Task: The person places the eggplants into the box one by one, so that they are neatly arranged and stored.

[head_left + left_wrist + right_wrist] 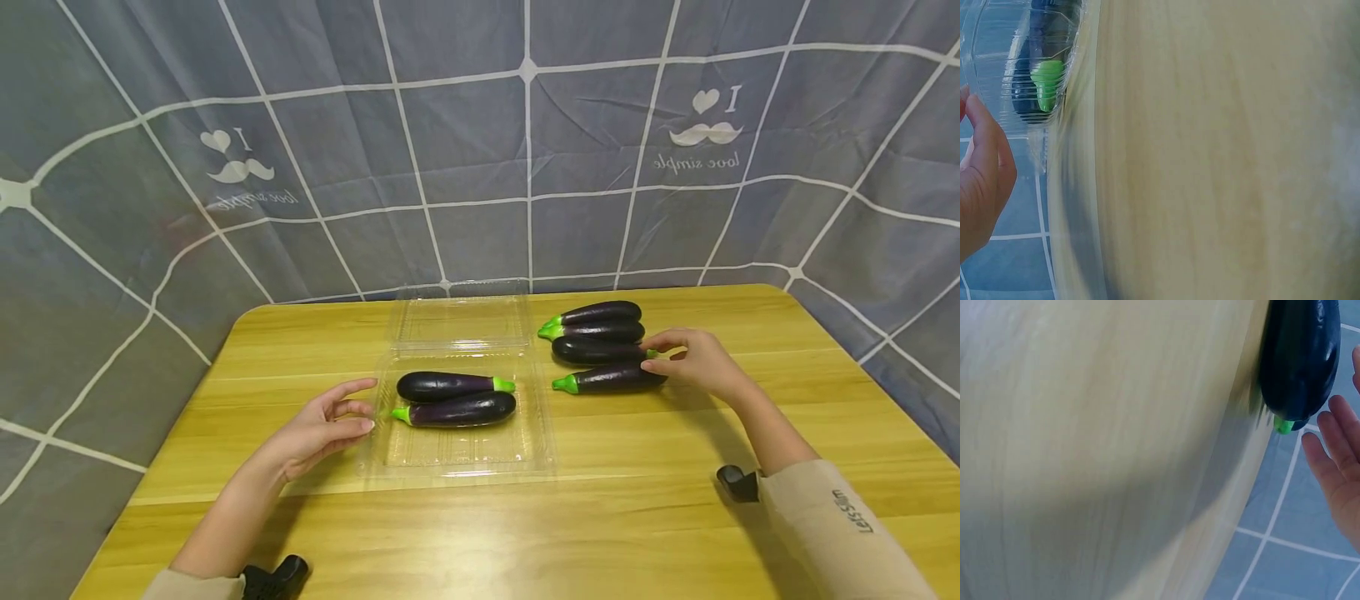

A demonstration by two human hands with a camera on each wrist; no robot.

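Two dark purple eggplants [462,409] with green stems lie side by side in the base of a clear plastic clamshell box [450,454]. My left hand [322,429] is beside the left rim of that box, fingers loosely bent and holding nothing; whether a fingertip touches the rim I cannot tell. My right hand [693,362] reaches to the blunt end of the nearest loose eggplant [611,379]. In the right wrist view its fingers [1329,447] are extended, just short of an eggplant [1300,356]. Behind the nearest one, several more eggplants [600,332] lie in a close row.
The box's transparent lid [461,321] is folded back toward the rear of the wooden table [630,500]. A grey curtain with white lines [480,150] hangs behind and around the table. Dark wrist devices [738,483] sit at both cuffs.
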